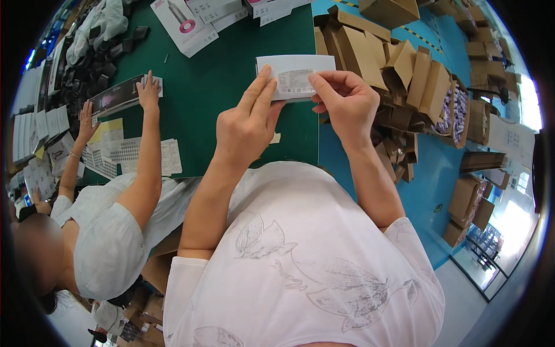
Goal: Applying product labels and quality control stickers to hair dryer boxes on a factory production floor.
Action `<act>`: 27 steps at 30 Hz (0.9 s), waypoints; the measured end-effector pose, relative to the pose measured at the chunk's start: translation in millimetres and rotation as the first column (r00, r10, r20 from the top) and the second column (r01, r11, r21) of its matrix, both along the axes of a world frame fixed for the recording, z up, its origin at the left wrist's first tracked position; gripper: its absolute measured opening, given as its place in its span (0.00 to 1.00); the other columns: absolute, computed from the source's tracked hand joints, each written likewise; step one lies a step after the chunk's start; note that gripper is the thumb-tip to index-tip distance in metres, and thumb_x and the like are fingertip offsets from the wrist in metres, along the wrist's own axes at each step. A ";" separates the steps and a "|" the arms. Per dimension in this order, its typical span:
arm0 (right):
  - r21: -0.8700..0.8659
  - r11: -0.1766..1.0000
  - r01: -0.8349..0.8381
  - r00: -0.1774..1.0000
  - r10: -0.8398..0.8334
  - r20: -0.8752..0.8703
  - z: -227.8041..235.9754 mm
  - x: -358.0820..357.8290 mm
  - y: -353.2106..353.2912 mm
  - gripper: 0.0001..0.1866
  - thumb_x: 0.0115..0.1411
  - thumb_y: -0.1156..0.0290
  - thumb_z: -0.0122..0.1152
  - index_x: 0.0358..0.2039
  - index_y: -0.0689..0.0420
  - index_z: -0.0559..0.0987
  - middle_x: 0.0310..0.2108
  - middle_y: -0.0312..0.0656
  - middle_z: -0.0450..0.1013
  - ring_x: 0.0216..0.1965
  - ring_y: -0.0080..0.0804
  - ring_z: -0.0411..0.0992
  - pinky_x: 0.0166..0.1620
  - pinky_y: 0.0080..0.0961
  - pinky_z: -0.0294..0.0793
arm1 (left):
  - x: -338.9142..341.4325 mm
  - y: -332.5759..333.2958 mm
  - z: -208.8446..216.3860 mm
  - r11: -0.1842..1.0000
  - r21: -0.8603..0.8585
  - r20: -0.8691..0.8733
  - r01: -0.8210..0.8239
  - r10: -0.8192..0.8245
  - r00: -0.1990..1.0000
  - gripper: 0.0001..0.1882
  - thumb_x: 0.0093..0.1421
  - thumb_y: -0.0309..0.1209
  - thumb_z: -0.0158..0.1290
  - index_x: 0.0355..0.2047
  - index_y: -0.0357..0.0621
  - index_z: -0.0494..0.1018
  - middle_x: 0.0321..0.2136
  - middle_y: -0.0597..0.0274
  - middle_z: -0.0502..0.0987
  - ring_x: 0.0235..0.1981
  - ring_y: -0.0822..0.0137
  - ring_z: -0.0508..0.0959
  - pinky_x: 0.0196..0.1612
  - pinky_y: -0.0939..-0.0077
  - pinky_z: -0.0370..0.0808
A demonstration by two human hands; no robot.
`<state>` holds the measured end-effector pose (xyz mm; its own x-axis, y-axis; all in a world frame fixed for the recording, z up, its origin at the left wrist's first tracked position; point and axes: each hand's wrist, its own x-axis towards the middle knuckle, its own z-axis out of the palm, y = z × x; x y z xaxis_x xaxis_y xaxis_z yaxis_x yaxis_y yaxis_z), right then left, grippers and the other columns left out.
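In front of my chest, a white carton (267,62) is held up over the green table. A pale grey printed label (295,82) lies on its face. My left hand (247,118) grips the carton's left end, two fingers laid across the front and the thumb at its lower edge. My right hand (350,101) is at the right end. Its thumb and forefinger close on the label's right corner, while the other fingers curl by the carton's lower edge. Whether that corner is stuck down cannot be made out.
A co-worker at left reaches over a long dark box (118,97) on the green table (214,75). Printed label sheets (124,151) lie nearby. White product boxes (188,26) sit at the far edge. Brown cardboard cartons (361,49) crowd the right side, beside a bin of small purple-white packets (459,110).
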<state>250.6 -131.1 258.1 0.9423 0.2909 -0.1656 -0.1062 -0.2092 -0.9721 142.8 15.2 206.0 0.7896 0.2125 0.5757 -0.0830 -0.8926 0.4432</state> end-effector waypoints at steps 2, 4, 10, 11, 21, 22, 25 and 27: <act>-0.003 1.000 0.000 1.000 0.000 -0.006 0.3 0.8 0.5 0.09 0.57 0.73 0.71 0.35 0.65 0.83 0.27 0.41 0.80 0.25 0.21 0.78 0.26 0.16 0.79 | -0.3 0.0 -1.6 1.000 -0.013 -0.001 0.001 -0.001 1.000 0.20 0.53 0.26 0.66 0.47 0.33 0.77 0.51 0.48 0.79 0.33 0.60 0.85 0.28 0.76 0.82; -0.029 1.000 0.001 1.000 -0.001 -0.005 0.9 1.3 1.1 0.09 0.57 0.71 0.70 0.34 0.64 0.83 0.27 0.41 0.80 0.26 0.21 0.78 0.26 0.16 0.79 | -0.7 0.0 -2.3 1.000 -0.029 0.007 -0.005 0.005 1.000 0.21 0.53 0.26 0.66 0.48 0.34 0.76 0.51 0.48 0.79 0.32 0.60 0.85 0.27 0.76 0.82; -0.045 0.999 0.003 1.000 -0.002 0.013 0.7 -0.9 2.3 0.08 0.57 0.73 0.70 0.34 0.65 0.83 0.28 0.41 0.81 0.25 0.21 0.78 0.25 0.16 0.79 | -2.1 -1.3 -3.3 0.998 -0.059 0.002 -0.002 0.002 1.000 0.25 0.54 0.27 0.65 0.52 0.36 0.73 0.52 0.48 0.78 0.27 0.60 0.84 0.24 0.76 0.80; -0.029 1.000 -0.006 1.000 0.006 0.013 0.5 -1.3 2.1 0.08 0.57 0.73 0.70 0.34 0.65 0.83 0.28 0.41 0.81 0.25 0.21 0.78 0.25 0.16 0.79 | -2.2 -1.6 -3.6 0.998 -0.056 -0.003 0.001 -0.001 1.000 0.25 0.54 0.28 0.65 0.52 0.37 0.73 0.52 0.48 0.78 0.27 0.60 0.84 0.24 0.76 0.80; -0.032 0.999 0.005 0.998 -0.003 0.060 -3.6 -3.3 3.0 0.08 0.58 0.73 0.70 0.34 0.65 0.82 0.27 0.39 0.80 0.24 0.18 0.77 0.25 0.16 0.79 | -4.9 -3.5 2.8 0.996 0.088 -0.083 0.006 0.002 0.997 0.21 0.58 0.28 0.62 0.53 0.44 0.77 0.53 0.46 0.77 0.19 0.65 0.81 0.20 0.77 0.77; -0.037 0.999 0.009 0.997 -0.006 0.083 -4.8 -3.2 2.9 0.08 0.58 0.73 0.70 0.34 0.64 0.82 0.26 0.39 0.80 0.24 0.18 0.77 0.25 0.16 0.79 | -4.4 -3.8 3.1 0.995 0.104 -0.092 -0.003 0.012 0.996 0.20 0.58 0.28 0.61 0.52 0.43 0.77 0.53 0.46 0.77 0.19 0.66 0.81 0.20 0.78 0.76; -0.089 0.996 0.014 0.989 -0.001 0.149 -10.7 -1.6 4.3 0.07 0.58 0.73 0.70 0.34 0.64 0.83 0.26 0.38 0.80 0.24 0.17 0.76 0.25 0.15 0.79 | -2.8 -3.5 3.5 0.992 0.123 -0.093 -0.011 0.022 0.995 0.19 0.59 0.28 0.60 0.51 0.42 0.78 0.54 0.46 0.77 0.19 0.67 0.80 0.20 0.78 0.76; -0.096 0.995 0.000 0.978 0.020 0.210 -15.1 -0.6 5.2 0.07 0.58 0.73 0.70 0.34 0.63 0.83 0.26 0.37 0.80 0.24 0.17 0.76 0.25 0.15 0.79 | -2.1 -3.1 3.7 0.992 0.126 -0.084 -0.010 0.020 0.996 0.18 0.59 0.27 0.60 0.51 0.42 0.78 0.54 0.46 0.76 0.19 0.67 0.80 0.21 0.78 0.76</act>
